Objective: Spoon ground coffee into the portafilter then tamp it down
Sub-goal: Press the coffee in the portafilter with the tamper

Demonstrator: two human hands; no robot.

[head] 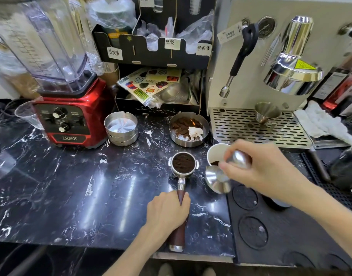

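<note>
The portafilter (183, 164) lies on the black marble counter, its steel basket full of dark ground coffee. My left hand (168, 211) grips its reddish-brown handle. My right hand (258, 166) holds a shiny steel tamper (219, 180) by its rounded top, tilted, with the flat base just right of the basket and above the counter. Behind the tamper stands a white paper cup (216, 152) with some ground coffee in its bottom. No spoon shows.
A red blender (67, 120) stands at the left. Two steel bowls sit behind: an empty stacked one (121, 128) and one with coffee scraps (188, 129). The espresso machine's drip tray (256, 128) is at the right, a black rubber mat (270, 226) below it.
</note>
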